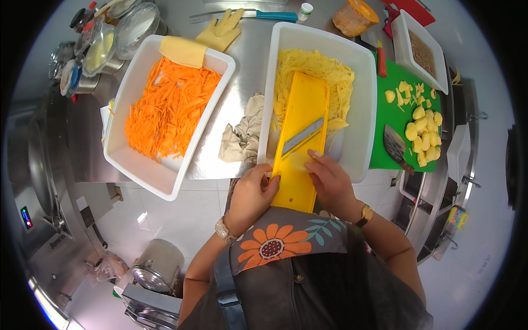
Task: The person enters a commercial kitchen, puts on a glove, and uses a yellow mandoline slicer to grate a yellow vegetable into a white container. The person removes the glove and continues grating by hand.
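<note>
A yellow mandoline slicer with a slanted metal blade leans over the near wall of a white plastic tub, its lower end by my apron. My left hand grips the slicer's left edge between thumb and fingers. My right hand holds a thin, pale piece of potato, slightly blurred, on the slicer's face just below the blade. Shredded potato lies in the tub around the slicer's upper end. To the left, a second white tub holds shredded carrot.
At right, peeled potatoes and a cleaver lie on a green cutting board. A crumpled cloth sits between the tubs. Behind are a yellow glove, a blue-handled knife and a cut pumpkin. Covered bowls stand far left.
</note>
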The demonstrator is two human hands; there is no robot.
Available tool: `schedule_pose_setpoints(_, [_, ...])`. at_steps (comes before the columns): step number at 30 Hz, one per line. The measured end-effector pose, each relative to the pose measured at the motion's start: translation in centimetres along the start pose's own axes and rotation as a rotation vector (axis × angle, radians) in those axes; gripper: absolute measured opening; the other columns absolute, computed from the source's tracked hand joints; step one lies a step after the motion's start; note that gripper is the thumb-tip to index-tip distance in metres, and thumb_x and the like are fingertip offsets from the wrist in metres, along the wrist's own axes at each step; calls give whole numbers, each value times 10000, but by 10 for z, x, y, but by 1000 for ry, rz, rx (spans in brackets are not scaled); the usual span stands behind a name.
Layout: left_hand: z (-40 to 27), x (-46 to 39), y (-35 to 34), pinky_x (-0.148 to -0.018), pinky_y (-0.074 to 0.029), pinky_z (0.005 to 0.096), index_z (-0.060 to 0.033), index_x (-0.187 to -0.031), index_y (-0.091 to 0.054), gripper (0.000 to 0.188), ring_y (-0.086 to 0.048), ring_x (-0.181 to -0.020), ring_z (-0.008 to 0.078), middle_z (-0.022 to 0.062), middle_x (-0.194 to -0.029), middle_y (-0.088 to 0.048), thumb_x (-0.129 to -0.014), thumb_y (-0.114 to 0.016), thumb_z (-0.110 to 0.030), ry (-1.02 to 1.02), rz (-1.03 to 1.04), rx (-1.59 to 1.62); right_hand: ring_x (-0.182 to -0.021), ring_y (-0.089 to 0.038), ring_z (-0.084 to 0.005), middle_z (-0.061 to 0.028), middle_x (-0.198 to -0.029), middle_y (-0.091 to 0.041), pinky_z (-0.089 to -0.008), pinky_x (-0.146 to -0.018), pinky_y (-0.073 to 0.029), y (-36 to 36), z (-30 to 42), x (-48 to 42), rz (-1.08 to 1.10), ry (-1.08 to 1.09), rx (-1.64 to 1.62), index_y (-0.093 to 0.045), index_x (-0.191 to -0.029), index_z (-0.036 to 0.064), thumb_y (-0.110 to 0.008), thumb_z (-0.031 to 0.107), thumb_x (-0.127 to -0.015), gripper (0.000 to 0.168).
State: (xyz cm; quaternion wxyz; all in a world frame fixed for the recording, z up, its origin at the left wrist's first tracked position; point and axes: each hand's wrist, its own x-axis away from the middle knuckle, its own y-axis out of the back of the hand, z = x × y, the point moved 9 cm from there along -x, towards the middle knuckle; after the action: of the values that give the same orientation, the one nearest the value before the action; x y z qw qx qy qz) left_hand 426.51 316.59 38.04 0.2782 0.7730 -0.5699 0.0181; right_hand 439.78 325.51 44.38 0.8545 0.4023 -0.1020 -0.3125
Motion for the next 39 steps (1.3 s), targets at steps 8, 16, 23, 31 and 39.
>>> schedule_pose_setpoints(8, [-5, -2, 1, -556, -479, 304, -11, -975, -586, 217, -586, -581, 196, 98, -710, -594, -820, -643, -151, -30, -11, -90, -978, -566, -276, -63, -1101, -619, -386, -849, -445, 1, 12, -4, 77, 201, 236, -621, -961, 64, -625, 20, -718, 247])
schedule_pose_setpoints(16, [-66, -1, 45, -671, -470, 307, -11, -857, -629, 104, -592, -759, 226, 102, -836, -609, -763, -668, 10, -278, -292, 136, -1319, -338, -247, -119, -1400, -402, -401, -1074, -229, 13, 24, -25, 242, -185, -1035, -209, -1429, 109, -528, 137, -884, 632])
schedule_pose_setpoints(23, [-110, 14, 78, -735, -450, 305, -26, -865, -652, 126, -558, -835, 223, 86, -876, -605, -751, -690, 10, -463, -486, 52, -1359, -281, -283, -196, -1404, -383, -421, -1109, -158, 22, 48, -41, 297, -23, -1224, -31, -1452, 20, -381, 380, -973, 694])
schedule_pose_setpoints(31, [-130, 29, 90, -754, -416, 315, -92, -874, -694, 194, -492, -871, 216, 43, -908, -569, -693, -739, -41, -588, -523, -160, -1367, -233, -295, -207, -1450, -271, -409, -1101, -168, 30, 75, -45, 365, 82, -955, -15, -1442, -15, -366, 580, -911, 871])
schedule_pose_setpoints(39, [-149, 41, 93, -805, -351, 355, -153, -843, -695, 181, -456, -909, 231, 11, -939, -542, -677, -743, -102, -681, -521, -385, -1309, -300, -352, -231, -1430, -263, -423, -1066, -231, 32, 83, -42, 289, 230, -818, -164, -1405, -60, -404, 582, -903, 849])
